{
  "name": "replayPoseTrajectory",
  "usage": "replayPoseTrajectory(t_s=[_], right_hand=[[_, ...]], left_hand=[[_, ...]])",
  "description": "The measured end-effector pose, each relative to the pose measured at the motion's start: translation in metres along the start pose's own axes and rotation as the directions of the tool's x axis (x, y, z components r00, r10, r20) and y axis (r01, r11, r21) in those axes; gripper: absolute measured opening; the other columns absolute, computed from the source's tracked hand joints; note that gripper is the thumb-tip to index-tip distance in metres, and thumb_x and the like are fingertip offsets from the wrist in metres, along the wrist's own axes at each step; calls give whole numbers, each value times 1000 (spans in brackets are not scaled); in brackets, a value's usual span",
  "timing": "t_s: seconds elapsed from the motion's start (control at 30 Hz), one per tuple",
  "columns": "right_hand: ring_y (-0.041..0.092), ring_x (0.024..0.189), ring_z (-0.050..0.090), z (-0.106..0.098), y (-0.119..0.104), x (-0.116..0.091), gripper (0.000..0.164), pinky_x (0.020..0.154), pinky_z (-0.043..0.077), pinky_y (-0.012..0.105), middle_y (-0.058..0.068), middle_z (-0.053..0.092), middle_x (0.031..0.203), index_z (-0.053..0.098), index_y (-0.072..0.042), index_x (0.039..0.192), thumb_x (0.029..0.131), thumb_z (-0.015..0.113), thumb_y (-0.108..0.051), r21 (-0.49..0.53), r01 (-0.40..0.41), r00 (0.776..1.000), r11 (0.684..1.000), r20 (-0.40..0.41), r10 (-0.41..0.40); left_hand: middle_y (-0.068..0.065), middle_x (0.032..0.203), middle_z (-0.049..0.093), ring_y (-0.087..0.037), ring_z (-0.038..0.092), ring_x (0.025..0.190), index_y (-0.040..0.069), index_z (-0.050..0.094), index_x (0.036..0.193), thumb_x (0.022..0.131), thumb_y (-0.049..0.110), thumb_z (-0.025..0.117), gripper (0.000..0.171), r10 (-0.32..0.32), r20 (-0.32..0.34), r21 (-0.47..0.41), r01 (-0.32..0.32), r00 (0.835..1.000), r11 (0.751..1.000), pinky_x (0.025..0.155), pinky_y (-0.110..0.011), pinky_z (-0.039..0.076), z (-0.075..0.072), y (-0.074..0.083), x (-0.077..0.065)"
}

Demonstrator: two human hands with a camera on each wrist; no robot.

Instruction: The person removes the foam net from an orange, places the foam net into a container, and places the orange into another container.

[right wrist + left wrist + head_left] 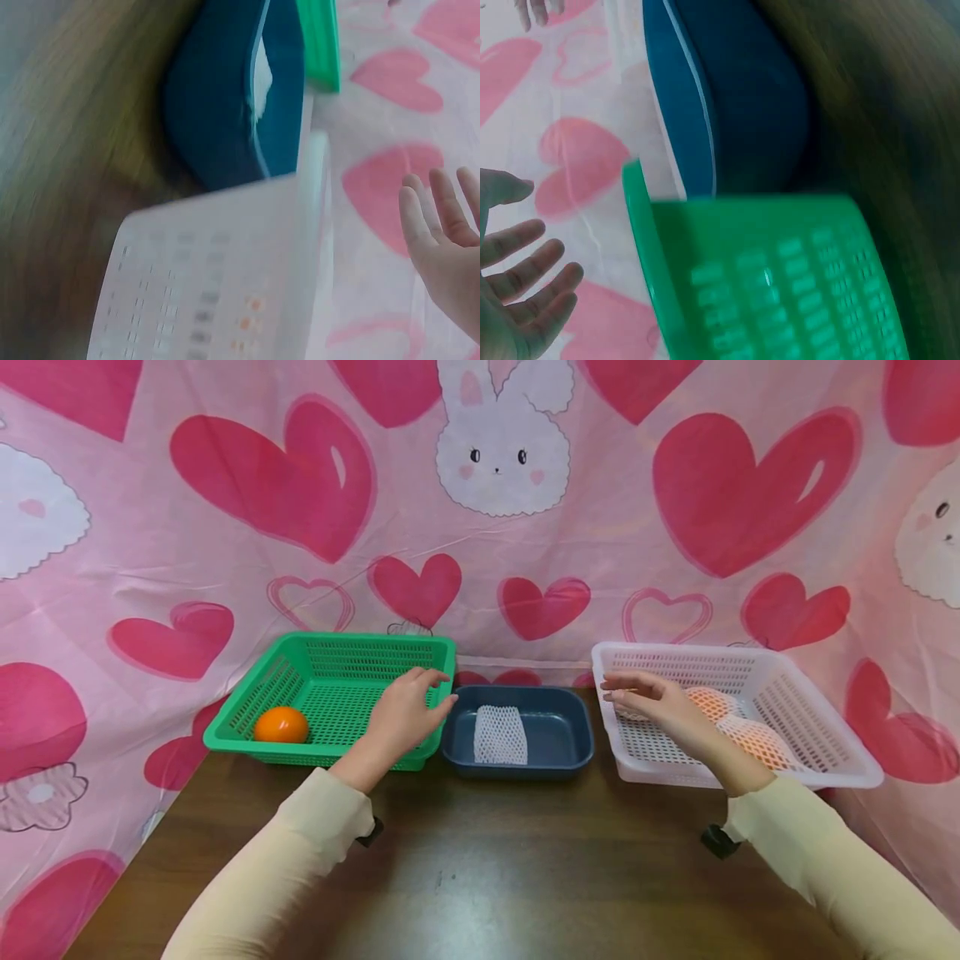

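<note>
My left hand (405, 710) hovers above the right side of a green basket (330, 750), fingers spread and holding nothing. In that basket an orange (281, 725) lies at the front left corner. My right hand (663, 706) is over the left part of a white basket (810, 693), its fingers apart with nothing between them. Under and beside it lie oranges in foam net sleeves (757, 742), partly hidden by the hand and wrist. Between the baskets a dark blue tray (555, 739) holds a white foam net sleeve (501, 735), flat and without fruit.
Both baskets and the tray stand in a row along the back of a brown wooden table (480, 868). Behind them hangs a pink cloth (540, 552) with hearts and rabbits. The left wrist view shows the green basket's perforated side wall (772, 277) close up.
</note>
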State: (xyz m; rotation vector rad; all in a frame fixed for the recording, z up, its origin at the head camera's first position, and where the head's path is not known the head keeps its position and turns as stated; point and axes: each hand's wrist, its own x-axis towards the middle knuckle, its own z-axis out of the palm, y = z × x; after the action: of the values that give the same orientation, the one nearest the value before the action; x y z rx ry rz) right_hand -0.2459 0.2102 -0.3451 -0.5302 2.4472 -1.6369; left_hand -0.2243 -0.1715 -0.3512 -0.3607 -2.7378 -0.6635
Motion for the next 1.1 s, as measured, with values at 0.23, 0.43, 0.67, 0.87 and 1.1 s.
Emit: replayPoseTrajectory(t_s=[0.23,0.43,0.67,0.87,1.1], right_hand=[[-5,110,58,-24,16,-21,50,92,45,13,21,60,139,54,-1,145,102,64,-25,-181,-6,997,983,-81,-9],[-10,107,57,-44,31,-41,48,87,44,9,-1,66,127,53,4,143,103,64,-21,-234,18,988,972,-143,-53],[-11,102,57,-68,50,-53,46,82,46,8,-20,62,118,54,8,140,102,64,-17,-292,41,975,956,-198,-102],[-11,103,51,-88,62,-65,52,79,43,6,-5,60,127,50,4,144,102,64,-23,-358,-49,967,932,-251,-46],[51,122,51,-97,68,-69,57,74,37,3,33,52,138,48,5,146,101,65,-27,-428,-122,962,895,-272,1]], left_hand=[[-11,115,69,-25,66,101,8,70,125,92,30,78,40,31,32,-44,-30,999,999,83,-41,59,24,20,5],[-8,114,69,-26,66,101,10,70,124,91,30,78,40,29,49,-128,-22,998,992,82,-39,59,41,33,10],[-7,115,70,-23,66,103,12,71,124,92,29,77,36,-53,70,-288,71,996,955,82,-38,59,59,42,11],[-4,105,72,-20,65,94,12,72,122,95,27,75,32,-67,129,-471,121,989,874,73,-32,57,77,55,14],[-4,105,73,-22,68,97,8,74,121,97,24,73,29,-64,213,-586,179,975,790,77,-30,58,102,81,24]])
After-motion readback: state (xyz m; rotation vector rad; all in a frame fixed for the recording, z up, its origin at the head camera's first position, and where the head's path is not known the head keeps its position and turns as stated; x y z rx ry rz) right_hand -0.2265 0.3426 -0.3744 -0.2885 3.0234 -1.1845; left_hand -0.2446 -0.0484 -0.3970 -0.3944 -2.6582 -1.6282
